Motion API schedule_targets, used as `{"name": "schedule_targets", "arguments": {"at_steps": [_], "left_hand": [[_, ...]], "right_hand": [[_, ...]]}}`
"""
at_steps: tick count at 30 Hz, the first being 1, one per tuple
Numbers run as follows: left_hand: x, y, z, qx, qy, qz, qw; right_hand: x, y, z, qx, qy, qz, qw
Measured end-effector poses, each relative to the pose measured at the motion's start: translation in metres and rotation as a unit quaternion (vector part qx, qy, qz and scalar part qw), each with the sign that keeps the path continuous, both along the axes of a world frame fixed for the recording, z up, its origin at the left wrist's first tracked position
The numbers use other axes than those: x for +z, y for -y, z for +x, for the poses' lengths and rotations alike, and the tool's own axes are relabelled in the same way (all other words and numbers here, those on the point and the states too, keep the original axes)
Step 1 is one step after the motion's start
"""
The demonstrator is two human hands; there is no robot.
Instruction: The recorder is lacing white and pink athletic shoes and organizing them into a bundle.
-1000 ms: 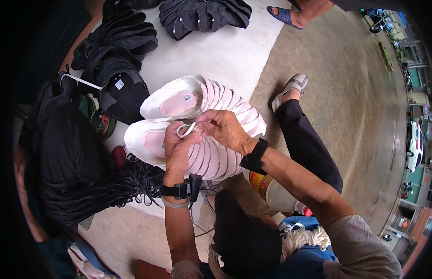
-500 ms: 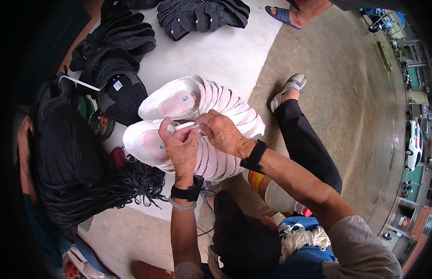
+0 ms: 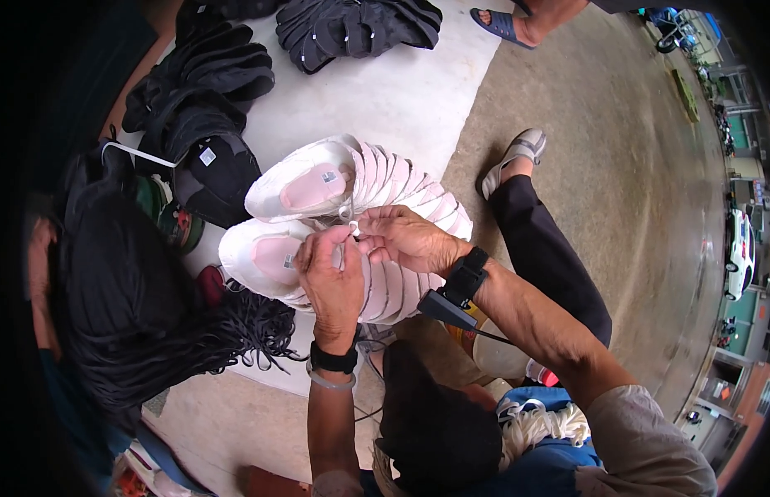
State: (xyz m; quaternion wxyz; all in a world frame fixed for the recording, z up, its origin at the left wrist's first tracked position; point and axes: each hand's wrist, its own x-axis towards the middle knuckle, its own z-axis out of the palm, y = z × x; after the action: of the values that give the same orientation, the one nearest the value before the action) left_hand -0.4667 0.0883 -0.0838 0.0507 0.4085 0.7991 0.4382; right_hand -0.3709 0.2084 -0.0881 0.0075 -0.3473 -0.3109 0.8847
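Two nested rows of white and pink shoe uppers lie side by side, a far row [image 3: 310, 184] and a near row [image 3: 254, 255]. Over the near row, my left hand [image 3: 329, 277] and my right hand [image 3: 414, 240] meet with fingertips pinched. Between them shows a small loop of white shoelace [image 3: 354, 227], gripped from both sides. Its rest is hidden by my fingers. Both hands are closed on the lace, with my left thumb raised beside it. A bundle of white laces [image 3: 538, 427] rests on blue cloth in my lap.
Black shoe uppers [image 3: 215, 170] fan out at the far left, with another black row [image 3: 356, 33] at the back. Black laces [image 3: 227, 331] hang in a heap on the left. A plastic jar [image 3: 497, 352] stands under my right forearm. Another person's sandalled foot [image 3: 518, 31] is at the top.
My hands have drawn closer together and my right hand has turned. The lace strip seen earlier now shows as a small loop. A black box at my right wrist has swung into view.
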Motion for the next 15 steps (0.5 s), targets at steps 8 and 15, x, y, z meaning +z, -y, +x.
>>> {"name": "schedule_targets", "arguments": {"at_steps": [8,15], "left_hand": [[0.0035,0.0016,-0.001,-0.048,0.054,-0.006,0.997],[0.0027,0.0015,-0.0022,-0.064,0.006,-0.017,0.998]], "right_hand": [[-0.0031,0.0088,0.0029,0.006,0.015,0.022,1.0],[0.0023,0.0095,-0.0017,-0.029,0.045,0.003,0.999]]}}
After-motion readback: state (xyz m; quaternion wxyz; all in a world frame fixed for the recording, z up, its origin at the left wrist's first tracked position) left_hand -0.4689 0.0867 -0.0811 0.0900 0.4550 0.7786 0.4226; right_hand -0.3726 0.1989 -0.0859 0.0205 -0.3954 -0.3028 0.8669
